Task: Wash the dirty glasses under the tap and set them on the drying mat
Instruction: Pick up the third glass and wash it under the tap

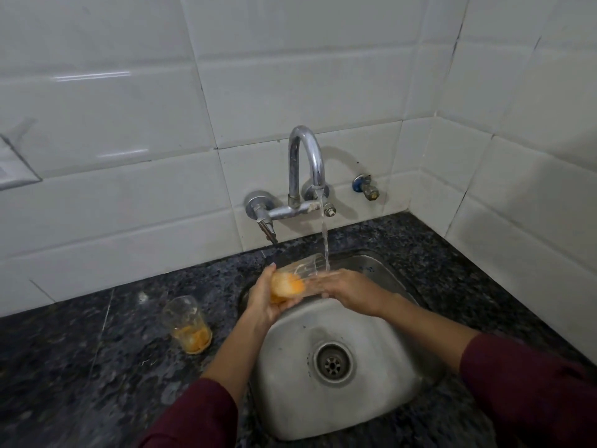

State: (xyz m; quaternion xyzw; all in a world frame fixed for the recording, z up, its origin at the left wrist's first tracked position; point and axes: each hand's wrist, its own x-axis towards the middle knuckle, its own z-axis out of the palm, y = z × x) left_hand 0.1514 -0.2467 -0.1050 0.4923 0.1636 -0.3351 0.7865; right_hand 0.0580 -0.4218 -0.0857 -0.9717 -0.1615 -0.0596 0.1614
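White glossy wall tiles (129, 189) back a dark speckled granite counter (80, 367), polished and hard.

At the left, on that counter, stands a clear tumbler-shaped drinking glass with orange residue (189, 324), upright, near the sink's left edge but apart from it. Its walls look smeared and orange pulp sits at its base, so it is plainly unwashed.

Further right, the left hand (268, 299) curls round the orange-stained base of a second clear glass (300, 274), which is tipped on its side above the sink with its mouth toward the water.

A curved chrome wall tap (307, 160) pours a thin stream of water (325, 244) that lands at the glass's mouth end.

The right hand (352, 291) lies against that end with fingers laid along the wall; whether they reach inside I cannot tell. Both hands are together on this one glass.

Below sits the rounded, brushed stainless-steel sink (371, 383), dull and water-marked, with a ringed drain (332, 363).

As I judge it, the task is early: one glass is mid-rinse and still orange at the base, the other waits, and no drying mat or finished glass is in view.
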